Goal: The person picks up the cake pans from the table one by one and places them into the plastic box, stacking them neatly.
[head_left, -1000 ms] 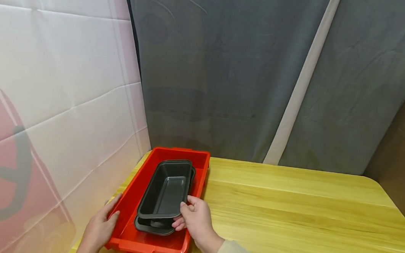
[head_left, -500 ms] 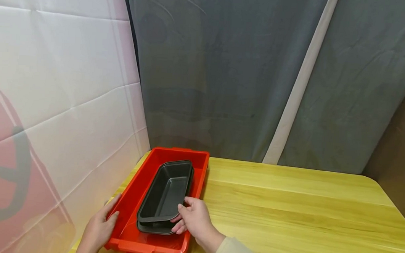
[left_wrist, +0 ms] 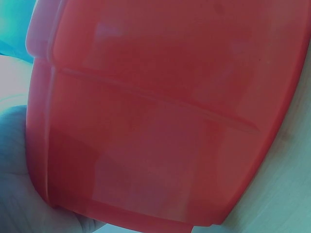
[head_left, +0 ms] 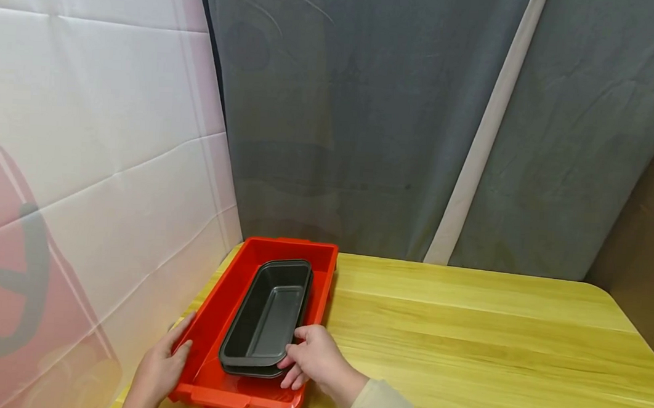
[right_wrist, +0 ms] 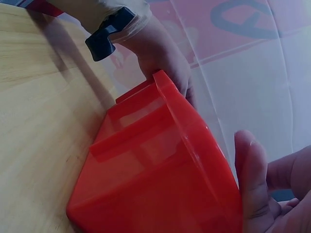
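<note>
Two dark loaf pans are stacked in the red plastic bin [head_left: 210, 370], lengthwise. The upper loaf pan [head_left: 267, 324] sits mostly inside the lower loaf pan [head_left: 251, 371], whose rim shows just beneath at the near end. My right hand [head_left: 319, 357] pinches the upper pan's near right corner, thumb at the rim and other fingers below it. At the bin's near left edge, my left hand [head_left: 160, 368] grips the rim. The left wrist view is filled by the bin's outer wall [left_wrist: 146, 121], with part of the hand at lower left.
The bin stands on a yellow wooden table [head_left: 464, 340], at its left end. A white and pink printed cloth [head_left: 114, 125] hangs close on the left, and a grey curtain [head_left: 352, 137] closes off the back. A brown panel [head_left: 647, 233] stands at the right.
The upper pan has come down and nearer, settling into the lower one, so the gap between their rims is narrower. My right hand has lowered with it; the left hand stays put.
</note>
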The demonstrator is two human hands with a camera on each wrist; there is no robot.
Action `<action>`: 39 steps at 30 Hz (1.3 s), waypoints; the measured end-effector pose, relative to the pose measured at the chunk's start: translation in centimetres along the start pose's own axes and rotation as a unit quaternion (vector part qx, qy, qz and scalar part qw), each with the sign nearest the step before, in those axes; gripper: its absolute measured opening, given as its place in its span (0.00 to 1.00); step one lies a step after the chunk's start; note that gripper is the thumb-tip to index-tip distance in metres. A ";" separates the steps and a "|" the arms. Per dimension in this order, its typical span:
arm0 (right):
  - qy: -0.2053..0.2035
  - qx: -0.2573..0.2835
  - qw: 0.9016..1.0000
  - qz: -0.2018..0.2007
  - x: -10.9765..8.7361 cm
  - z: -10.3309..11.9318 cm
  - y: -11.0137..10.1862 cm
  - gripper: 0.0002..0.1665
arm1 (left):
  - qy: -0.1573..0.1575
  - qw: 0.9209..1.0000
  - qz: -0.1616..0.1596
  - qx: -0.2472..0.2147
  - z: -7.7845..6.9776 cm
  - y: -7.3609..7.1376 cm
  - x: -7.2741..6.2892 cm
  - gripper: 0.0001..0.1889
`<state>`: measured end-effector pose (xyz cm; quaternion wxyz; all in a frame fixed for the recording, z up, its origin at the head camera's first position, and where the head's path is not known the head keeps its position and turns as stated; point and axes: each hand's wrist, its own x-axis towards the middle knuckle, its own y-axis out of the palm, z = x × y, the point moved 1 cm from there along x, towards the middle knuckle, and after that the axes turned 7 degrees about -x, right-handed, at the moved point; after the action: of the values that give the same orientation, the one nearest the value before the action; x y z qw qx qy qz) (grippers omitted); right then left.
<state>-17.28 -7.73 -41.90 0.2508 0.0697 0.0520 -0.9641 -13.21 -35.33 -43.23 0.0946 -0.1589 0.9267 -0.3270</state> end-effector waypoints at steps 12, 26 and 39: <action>0.000 -0.025 1.000 -0.001 -0.6 0.0 0.0 0.28 | 0.000 1.000 0.000 0.000 0.0 0.1 0.1 0.30; -0.015 -0.014 1.000 0.007 -2.2 -0.2 -0.4 0.31 | 0.005 1.000 0.000 0.002 0.1 0.0 0.0 0.30; -0.098 0.024 0.995 0.004 -4.7 -1.1 -3.4 0.27 | -0.001 1.000 0.011 0.008 0.0 -0.1 0.3 0.30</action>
<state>-14.78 -2.39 -42.06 0.2565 -0.0190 0.0037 -0.9664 -13.44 -35.55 -43.17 0.1004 -0.1482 0.9258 -0.3331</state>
